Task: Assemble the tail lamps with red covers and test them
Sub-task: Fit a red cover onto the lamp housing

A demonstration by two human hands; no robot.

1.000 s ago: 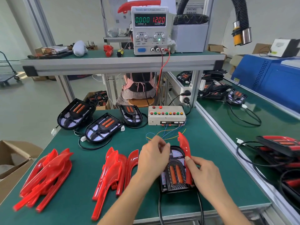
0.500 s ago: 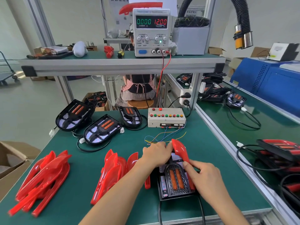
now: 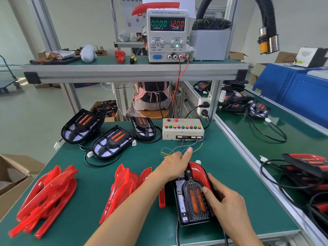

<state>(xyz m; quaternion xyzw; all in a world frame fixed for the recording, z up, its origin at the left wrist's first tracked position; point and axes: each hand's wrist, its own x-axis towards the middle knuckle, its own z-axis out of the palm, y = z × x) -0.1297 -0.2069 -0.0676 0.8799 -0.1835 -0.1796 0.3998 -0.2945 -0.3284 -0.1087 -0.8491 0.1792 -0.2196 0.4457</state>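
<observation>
The power supply (image 3: pixel 167 35) on the far shelf reads 0.000 in green over "CURRENT A" and 12.00 in red over "VOLTAGE V"; its small green lamp is lit. Chinese characters show on a sheet behind it, cut off by the frame. The switch box (image 3: pixel 182 129) at the far side of the green bench (image 3: pixel 95 167) carries two red buttons on top and a row of nine coloured ones below; its small labels are too fine to read.

I count three open black tail lamps (image 3: pixel 112 141) lying at the far left of the bench, each with two orange strips, and two heaps of loose red covers (image 3: pixel 46 196), one near left and one in the middle, too tangled to count. More lamps lie on the right-hand bench.

The lamp being assembled (image 3: pixel 194 201) sits at the near edge, right of centre, with a red cover (image 3: pixel 198 173) lying along its far right rim. The left hand (image 3: pixel 174 166) rests over the lamp's far end, index finger stretched straight towards the coloured wires (image 3: pixel 181 150), holding nothing that I can see. The right hand (image 3: pixel 225 205) presses relaxed fingers on the lamp's right side beside the cover.

Half a second ago the cover stood tilted up, pinched between both hands; now it has dropped lower onto the lamp.
</observation>
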